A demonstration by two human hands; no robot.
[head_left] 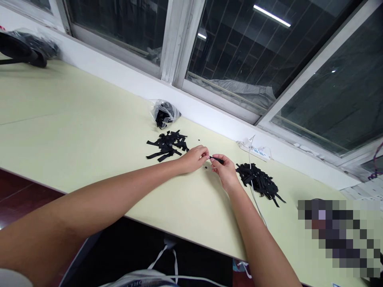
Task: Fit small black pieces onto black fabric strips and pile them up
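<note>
Clothing (pixel 131 277), cropped lettering (pixel 145 284), left hand (pixel 196 158), right hand (pixel 225 170) holding black strip (pixel 219 160)

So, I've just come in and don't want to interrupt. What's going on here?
Someone at a pale table is handling a black fabric strip. The right-hand grip holds it, while the left-hand grip is pinched together by its end; what that one holds is too small to tell. Black strips lie in a left pile and a right pile, and a clear plastic bag with black pieces inside sits behind the left pile.
</note>
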